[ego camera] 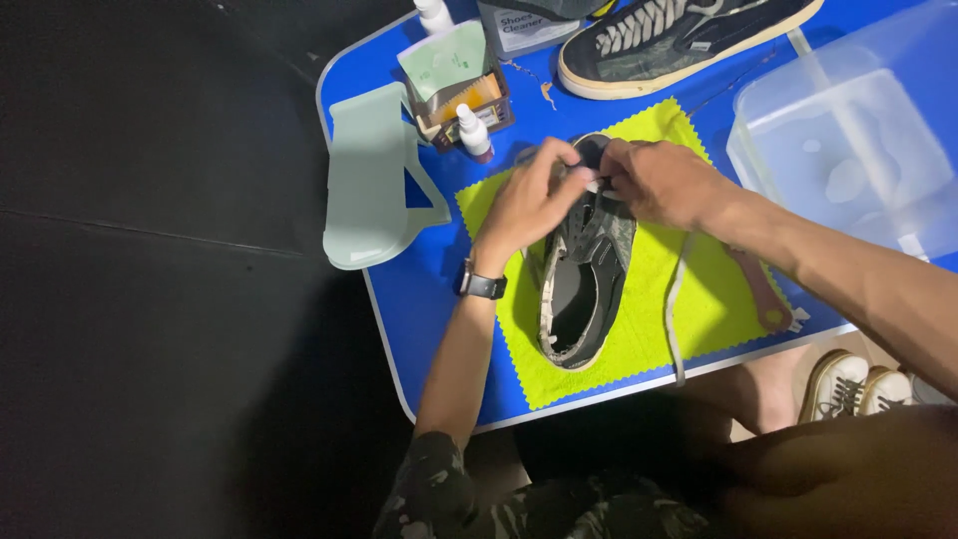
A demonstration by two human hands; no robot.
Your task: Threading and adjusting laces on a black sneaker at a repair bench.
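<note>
**Q:** Blue table, dark floor around it?

**A:** Yes, blue folding table [419, 289] with a white rim, black floor to the left. A yellow-green cloth [649, 319] with a zigzag edge lies on the near middle of the table.

**Q:** What's being worked on?

**A:** Camouflage shoe [584, 269], lying on the cloth, toe pointing far, opening up, no lace in it. A white lace [677, 299] lies loose on the cloth just right of the shoe.

**Q:** Hands?

**A:** Left hand [529, 205] comes in from the near side, smartwatch [481, 284] on the wrist; fingers pinched together on the far end of the shoe. Right hand [664, 185] reaches in from the right, fingertips pressed together on the same spot, touching the left hand's. What exactly sits between the fingertips, cannot tell.

**Q:** Other stuff?

**A:** Second camouflage shoe [689, 40], laced, at the far edge. Clear plastic tub [848, 140] far right. Pale green stand [374, 180] on the left edge. Small white bottle [474, 133] just far-left of the cloth, beside a brown box [464, 95]. Pink shoehorn-like tool [763, 294] on the right, partly under the right forearm. White sneakers [858, 384] on the floor, near right.
</note>
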